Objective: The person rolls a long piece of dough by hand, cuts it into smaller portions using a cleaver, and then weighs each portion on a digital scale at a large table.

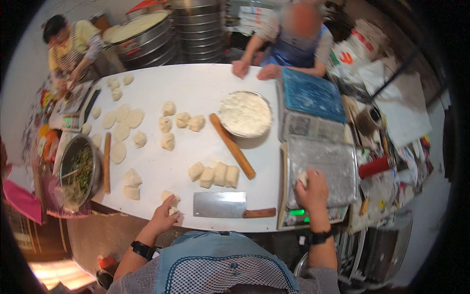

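Note:
My left hand (166, 216) is at the near edge of the white table, its fingers closed around a small bit of dough (173, 210), beside a larger dough piece (168, 195). Over a floured metal tray (330, 165) on a digital scale (296, 212), my right hand (314, 187) grips a piece of dough (303, 179). A cleaver (220, 204) with a wooden handle lies flat between my hands. Cut dough blocks (219, 174) sit behind its blade. Two more dough pieces (132, 185) rest left of my left hand. Rounded dough lumps (168, 141) and flat dough rounds (122, 131) are farther back.
A wooden rolling pin (233, 147) touches a bowl of flour (245, 114). At the left stand another rolling pin (107, 162) and a metal bowl of chopped greens (82, 172). A blue floured tray (313, 94) is back right. Two people (299, 47) work or lean across the table.

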